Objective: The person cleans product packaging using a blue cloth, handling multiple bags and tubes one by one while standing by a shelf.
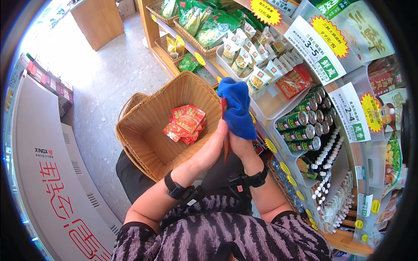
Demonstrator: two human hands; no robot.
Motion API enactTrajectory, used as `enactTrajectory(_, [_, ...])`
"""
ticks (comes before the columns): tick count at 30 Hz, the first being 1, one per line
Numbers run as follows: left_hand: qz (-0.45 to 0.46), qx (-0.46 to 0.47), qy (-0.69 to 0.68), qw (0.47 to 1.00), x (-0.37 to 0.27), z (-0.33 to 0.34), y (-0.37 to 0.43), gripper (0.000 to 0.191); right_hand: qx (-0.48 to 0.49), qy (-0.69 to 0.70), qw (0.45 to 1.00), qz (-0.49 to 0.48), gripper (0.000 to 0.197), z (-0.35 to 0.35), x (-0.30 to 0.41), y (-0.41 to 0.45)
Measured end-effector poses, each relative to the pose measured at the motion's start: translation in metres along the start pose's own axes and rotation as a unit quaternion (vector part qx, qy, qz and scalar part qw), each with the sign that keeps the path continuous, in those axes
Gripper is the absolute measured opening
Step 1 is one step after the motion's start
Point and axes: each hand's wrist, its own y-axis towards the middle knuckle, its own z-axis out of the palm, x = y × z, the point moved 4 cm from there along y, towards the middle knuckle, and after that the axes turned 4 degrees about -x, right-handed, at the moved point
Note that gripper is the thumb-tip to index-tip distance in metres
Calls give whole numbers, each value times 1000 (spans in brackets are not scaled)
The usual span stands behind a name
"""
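A thin red packet (226,151), seen edge-on, is held upright in my left hand (210,148). My right hand (241,145) grips a bunched blue cloth (236,109), which hides most of its fingers and lies against the packet's right side. Left of and below both hands, a tan wicker basket (138,137) tilts with its mouth towards me, its lower edge by my lap. Several red printed packets (189,122) lie in a loose pile on the basket floor. Both wrists wear black straps.
Shelves on the right hold a clear bin (271,106) with a red packet (294,81), small bagged goods (258,80), green cans (290,120) and white-capped bottles (321,182). Green vegetable packs (214,29) sit in wicker trays above. A white chest freezer (36,130) borders the left.
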Motion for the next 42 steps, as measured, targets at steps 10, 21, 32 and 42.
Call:
enactTrajectory(10, [-72,-40,-273,959,-32,-23,9,69,173,-133,976,22,58,8,-7,-34])
enactTrajectory(21, [-115,-52,-234,964,-30,-21,-5,49,74,-18,995,64,43,-26,-41,-29])
enactTrajectory(32, [41,-111,98,988,-33,-37,-1,24,-25,235,934,267,23,-25,-36,-31])
enactTrajectory(42, [78,-211,64,972,-50,-81,1,21,134,141,963,187,14,-35,-47,-41])
